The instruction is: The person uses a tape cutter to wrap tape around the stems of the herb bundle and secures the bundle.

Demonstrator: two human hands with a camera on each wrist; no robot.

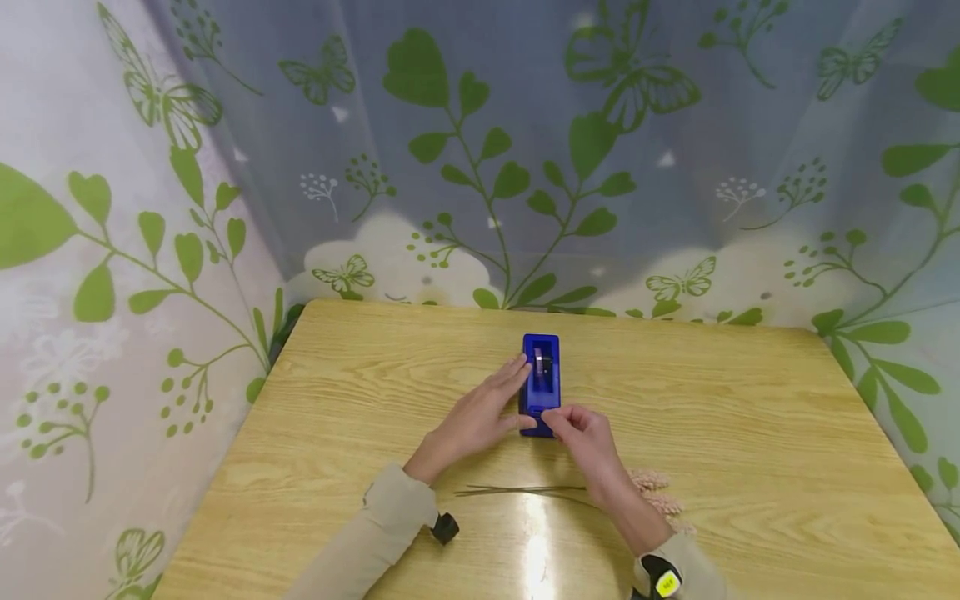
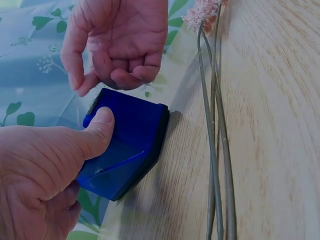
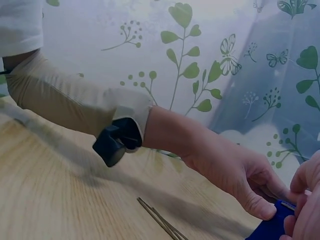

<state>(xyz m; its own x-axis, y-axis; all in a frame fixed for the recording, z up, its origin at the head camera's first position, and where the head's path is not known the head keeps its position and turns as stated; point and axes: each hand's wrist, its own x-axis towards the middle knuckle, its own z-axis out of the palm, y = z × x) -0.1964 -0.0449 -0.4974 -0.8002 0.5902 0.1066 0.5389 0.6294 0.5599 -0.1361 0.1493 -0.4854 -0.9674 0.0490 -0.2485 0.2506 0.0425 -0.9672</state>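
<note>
A blue tape dispenser (image 1: 542, 375) stands in the middle of the wooden table (image 1: 750, 433), its toothed cutter end toward me. My left hand (image 1: 513, 395) grips its left side, fingers along the wall and thumb (image 2: 102, 121) pressed on the body (image 2: 136, 131). At the cutter, my right hand (image 1: 559, 418) has its fingers curled, with thumb and forefinger pinched together (image 2: 81, 83). The clear tape end there is hard to make out. The right wrist view shows the left hand (image 3: 240, 175) on the dispenser's corner (image 3: 270, 229).
Thin dried stems (image 1: 525, 490) with pink flower heads (image 1: 660, 498) lie on the table just behind my right wrist, also seen as stems (image 2: 216, 150). Curtains printed with green leaves (image 1: 480, 167) close in the table at the back and both sides.
</note>
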